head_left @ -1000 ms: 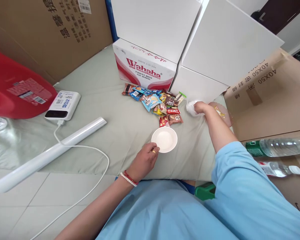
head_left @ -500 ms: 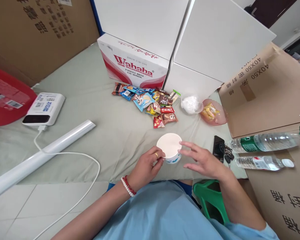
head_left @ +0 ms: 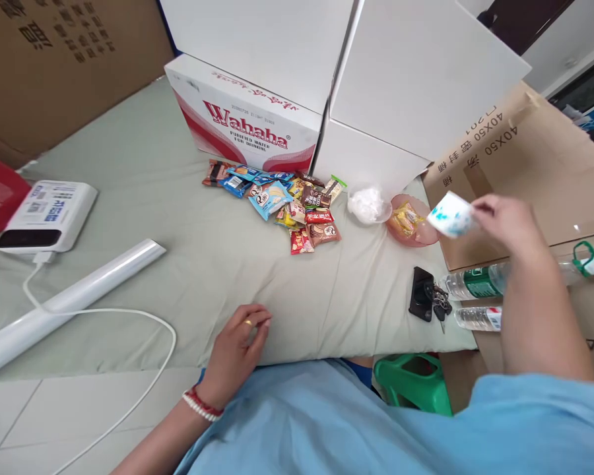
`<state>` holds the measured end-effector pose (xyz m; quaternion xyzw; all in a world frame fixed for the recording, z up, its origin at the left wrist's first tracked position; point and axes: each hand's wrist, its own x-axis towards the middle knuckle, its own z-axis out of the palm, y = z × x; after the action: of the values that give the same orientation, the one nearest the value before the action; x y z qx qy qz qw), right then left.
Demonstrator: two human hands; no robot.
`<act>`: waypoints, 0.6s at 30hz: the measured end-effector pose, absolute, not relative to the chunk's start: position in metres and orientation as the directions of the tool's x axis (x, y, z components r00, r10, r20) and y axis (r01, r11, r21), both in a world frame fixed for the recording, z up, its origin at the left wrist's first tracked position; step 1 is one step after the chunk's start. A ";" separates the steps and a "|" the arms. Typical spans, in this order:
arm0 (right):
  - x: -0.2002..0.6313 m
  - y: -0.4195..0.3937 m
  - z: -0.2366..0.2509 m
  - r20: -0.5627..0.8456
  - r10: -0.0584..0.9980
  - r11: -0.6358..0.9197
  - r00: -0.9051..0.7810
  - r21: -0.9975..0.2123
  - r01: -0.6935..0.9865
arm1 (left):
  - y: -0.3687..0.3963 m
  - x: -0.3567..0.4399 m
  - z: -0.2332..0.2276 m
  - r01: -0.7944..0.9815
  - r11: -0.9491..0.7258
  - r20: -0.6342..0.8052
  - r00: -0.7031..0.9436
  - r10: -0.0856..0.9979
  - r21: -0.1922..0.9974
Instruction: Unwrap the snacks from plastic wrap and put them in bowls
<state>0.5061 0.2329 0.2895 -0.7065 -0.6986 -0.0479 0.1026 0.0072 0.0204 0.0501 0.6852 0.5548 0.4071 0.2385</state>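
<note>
Bright even indoor light, soft faint shadows, wide-angle bending at edges, slight motion blur on raised cup

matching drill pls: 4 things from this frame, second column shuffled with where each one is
Things:
1. paper cup
2. keys
3. left hand
4. power bank

Places:
A. resting at the near edge of the green cloth
B. far left, white cable plugged in
C. held tilted in the right hand
D. on the cloth beside the water bottles

Pairs: 1-C, 2-D, 3-A, 4-B
</note>
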 end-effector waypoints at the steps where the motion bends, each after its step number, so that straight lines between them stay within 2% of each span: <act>1: 0.515 0.263 0.295 0.261 0.963 -0.050 0.075 -0.100 0.994 | 0.015 0.001 0.044 0.607 -0.260 0.300 0.037 0.953 0.751; 4: 0.514 0.326 0.296 0.401 0.887 -0.134 0.229 -0.251 0.959 | 0.001 -0.010 0.029 0.703 -0.253 0.356 0.001 0.935 0.664; 7: 0.485 0.342 0.267 0.446 0.846 -0.108 0.293 -0.394 0.913 | -0.002 -0.016 0.017 0.767 -0.223 0.397 -0.046 0.917 0.602; 10: 0.449 0.330 0.218 0.267 0.944 -0.018 0.195 -0.547 0.837 | 0.002 -0.016 0.008 0.805 -0.196 0.438 -0.087 0.895 0.561; 12: 0.426 0.321 0.186 0.145 0.985 0.016 0.091 -0.605 0.796 | 0.006 -0.014 0.003 0.823 -0.214 0.478 -0.077 0.875 0.526; 14: 0.405 0.318 0.161 0.137 0.990 0.071 0.009 -0.569 0.820 | 0.008 -0.012 0.001 0.835 -0.244 0.505 -0.046 0.862 0.494; 16: 0.387 0.324 0.145 0.184 0.981 0.140 -0.059 -0.468 0.873 | 0.008 -0.011 0.001 0.836 -0.274 0.519 -0.015 0.855 0.475; 18: 0.373 0.334 0.137 0.163 0.980 0.163 -0.112 -0.348 0.923 | 0.007 -0.011 0.001 0.831 -0.295 0.525 0.004 0.851 0.471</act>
<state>0.3726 0.3344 0.1370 -0.6418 -0.7414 0.0797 0.1787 -0.0109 0.0067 0.0014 0.7086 0.5935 0.3815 0.0129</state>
